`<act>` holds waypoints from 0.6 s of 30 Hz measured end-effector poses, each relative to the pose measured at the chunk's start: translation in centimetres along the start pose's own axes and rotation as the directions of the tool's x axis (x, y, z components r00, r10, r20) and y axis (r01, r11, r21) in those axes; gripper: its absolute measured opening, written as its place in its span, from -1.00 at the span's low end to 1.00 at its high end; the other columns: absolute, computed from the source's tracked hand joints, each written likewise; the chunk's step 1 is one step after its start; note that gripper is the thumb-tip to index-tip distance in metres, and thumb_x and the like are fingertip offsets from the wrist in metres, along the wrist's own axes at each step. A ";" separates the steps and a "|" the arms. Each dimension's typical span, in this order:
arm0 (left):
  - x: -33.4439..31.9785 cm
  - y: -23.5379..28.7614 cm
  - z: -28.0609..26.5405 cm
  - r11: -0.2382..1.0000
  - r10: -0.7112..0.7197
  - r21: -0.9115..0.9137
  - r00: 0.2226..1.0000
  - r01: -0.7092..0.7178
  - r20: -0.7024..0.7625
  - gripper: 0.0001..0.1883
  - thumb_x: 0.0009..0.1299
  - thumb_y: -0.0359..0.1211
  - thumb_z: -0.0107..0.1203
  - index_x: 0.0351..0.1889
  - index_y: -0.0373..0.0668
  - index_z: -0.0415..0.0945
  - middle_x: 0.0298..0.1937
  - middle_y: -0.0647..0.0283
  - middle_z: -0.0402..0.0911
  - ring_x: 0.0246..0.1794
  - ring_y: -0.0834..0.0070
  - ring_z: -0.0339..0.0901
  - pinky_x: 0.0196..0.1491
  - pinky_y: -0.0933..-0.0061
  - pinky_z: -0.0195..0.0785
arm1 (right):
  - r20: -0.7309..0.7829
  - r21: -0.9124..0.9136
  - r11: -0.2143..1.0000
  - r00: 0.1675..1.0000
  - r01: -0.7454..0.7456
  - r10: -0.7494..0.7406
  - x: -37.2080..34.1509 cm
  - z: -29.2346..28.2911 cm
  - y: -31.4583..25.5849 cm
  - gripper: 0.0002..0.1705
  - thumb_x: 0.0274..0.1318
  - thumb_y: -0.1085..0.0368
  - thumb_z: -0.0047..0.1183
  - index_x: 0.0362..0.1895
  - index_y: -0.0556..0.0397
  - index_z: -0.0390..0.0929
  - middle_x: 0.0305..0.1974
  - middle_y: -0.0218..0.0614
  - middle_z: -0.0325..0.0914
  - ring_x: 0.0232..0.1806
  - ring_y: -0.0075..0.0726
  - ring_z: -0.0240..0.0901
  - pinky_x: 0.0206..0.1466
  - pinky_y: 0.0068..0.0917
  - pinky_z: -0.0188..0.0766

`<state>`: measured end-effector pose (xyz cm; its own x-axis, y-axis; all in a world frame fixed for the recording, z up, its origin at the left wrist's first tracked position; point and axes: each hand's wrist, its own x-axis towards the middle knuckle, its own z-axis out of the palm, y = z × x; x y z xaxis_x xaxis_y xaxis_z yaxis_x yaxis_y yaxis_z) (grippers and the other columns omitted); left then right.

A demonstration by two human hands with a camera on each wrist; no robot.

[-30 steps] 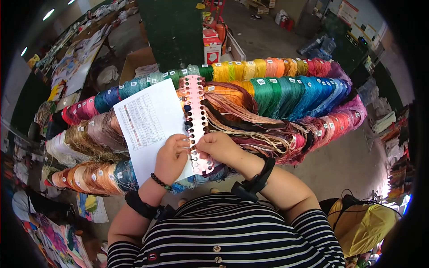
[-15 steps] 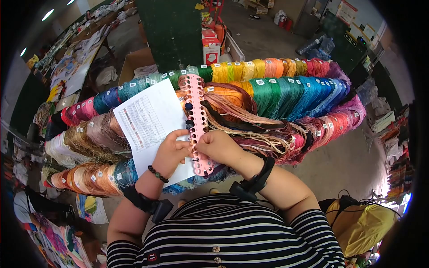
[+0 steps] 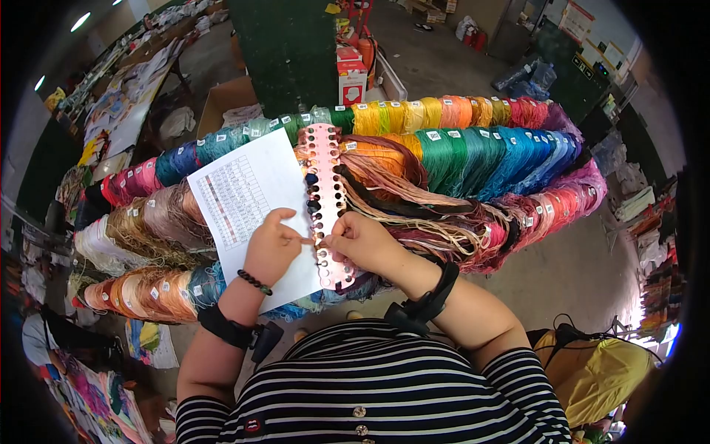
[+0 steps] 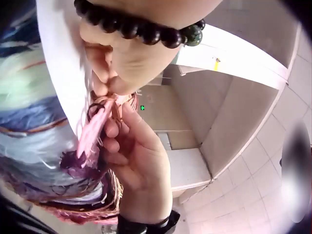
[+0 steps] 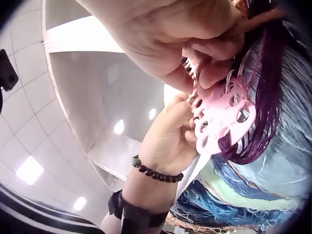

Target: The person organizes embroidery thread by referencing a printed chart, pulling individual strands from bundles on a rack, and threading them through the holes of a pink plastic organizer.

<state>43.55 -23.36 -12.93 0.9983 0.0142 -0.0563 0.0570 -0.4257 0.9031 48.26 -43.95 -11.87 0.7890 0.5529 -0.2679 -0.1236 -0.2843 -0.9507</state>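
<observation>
A long pink thread card [image 3: 323,214] with round holes along both edges lies over hanging skeins, bunches of floss looped through many holes. My left hand [image 3: 274,248], a beaded bracelet at its wrist, is at the card's left edge above the paper. Its thumb and index finger pinch a thin brown thread [image 4: 115,101] in the left wrist view. From the right side my right hand [image 3: 364,243] curls its fingers over the card's lower part and pinches the brown thread at the holes. Purple floss [image 5: 265,97] hangs from the card's bottom end.
A printed paper chart [image 3: 240,200] lies under and left of the card. Rows of labelled coloured skeins [image 3: 458,159] stretch to both sides on rails. Brown, cream and black floss [image 3: 414,200] trails right from the card. A green pillar [image 3: 285,59] stands behind.
My left hand has drawn back a little to the left and its fingers have shifted at the card's edge. My right hand stays at nearly the same spot on the card.
</observation>
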 end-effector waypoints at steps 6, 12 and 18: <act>-0.6 2.2 -0.8 0.943 -0.261 -0.209 0.965 0.260 0.026 -0.55 0.27 -0.52 0.05 0.13 -0.34 0.25 -0.29 0.12 0.68 -0.29 0.52 0.63 -0.35 0.58 0.43 | -0.012 -0.009 1.000 1.000 -0.023 0.023 0.0 0.0 -0.1 -0.82 0.24 0.26 0.05 -0.30 0.07 0.37 -0.55 -0.36 0.54 -0.65 -0.62 0.34 -0.60 -0.66 0.25; -0.8 1.6 -0.4 0.982 -0.113 -0.152 0.993 0.116 0.030 -0.58 0.34 -0.46 0.03 0.14 -0.34 0.24 -0.26 0.13 0.68 -0.28 0.49 0.63 -0.27 0.61 0.42 | 0.012 -0.026 0.999 1.000 -0.026 0.026 0.0 -0.1 -0.2 -0.86 0.24 0.30 0.03 -0.27 0.07 0.36 -0.54 -0.35 0.54 -0.62 -0.61 0.36 -0.58 -0.66 0.27; -0.9 2.5 -1.0 0.679 -0.135 -0.697 0.972 0.231 0.190 -0.57 0.38 -0.43 0.02 0.19 -0.31 0.23 -0.13 0.14 0.65 -0.25 0.48 0.61 -0.20 0.61 0.43 | 0.009 0.029 0.999 0.999 -0.038 0.038 0.0 -0.3 0.1 -0.93 0.25 0.36 -0.06 -0.23 0.08 0.36 -0.50 -0.32 0.56 -0.57 -0.60 0.39 -0.53 -0.64 0.30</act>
<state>42.78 -23.51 -10.18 0.9610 -0.1004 -0.2578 0.2767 0.3442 0.8972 48.43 -44.23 -11.94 0.7781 0.5492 -0.3049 -0.1709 -0.2821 -0.9441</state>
